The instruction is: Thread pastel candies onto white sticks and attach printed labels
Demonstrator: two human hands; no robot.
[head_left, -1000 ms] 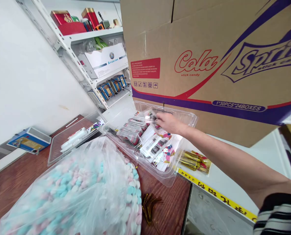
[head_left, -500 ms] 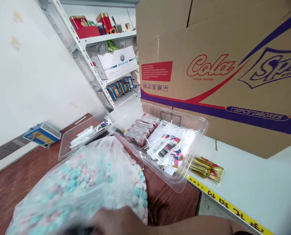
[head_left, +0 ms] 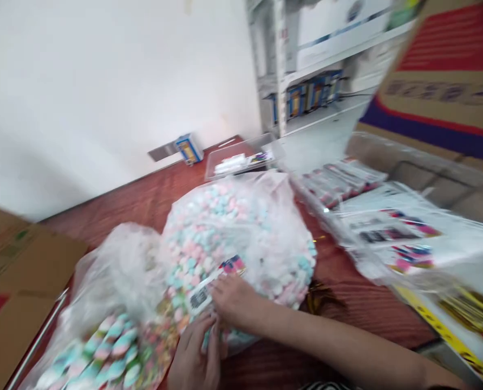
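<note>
A small printed packet [head_left: 200,295], white with dark print and a red, blue and pink end, lies between my hands, just above the marshmallows. My right hand [head_left: 233,300] reaches in from the right, its fingers closed over the packet's side. Beneath it, my left hand [head_left: 195,352] has thumb and fingers closed at the packet's lower end; motion blur hides the exact grip. Behind both hands rests a large clear bag of small pink, blue and white marshmallows [head_left: 225,216]. Left of it, another open plastic bag [head_left: 123,260] holds striped twisted marshmallows [head_left: 115,352] and smaller orange-green sweets [head_left: 160,336].
A clear tray [head_left: 347,249] of printed packets and white sticks stands right, with gold twist ties [head_left: 469,314] beside it. A smaller tray [head_left: 241,168] sits at the back. Cardboard boxes [head_left: 26,249] flank both sides; a shelf rack [head_left: 282,70] stands behind.
My view has swung left and down, bringing the second sweet bag and left carton into sight. The right hand is now at the printed packet, and the left hand has come clearly into view.
</note>
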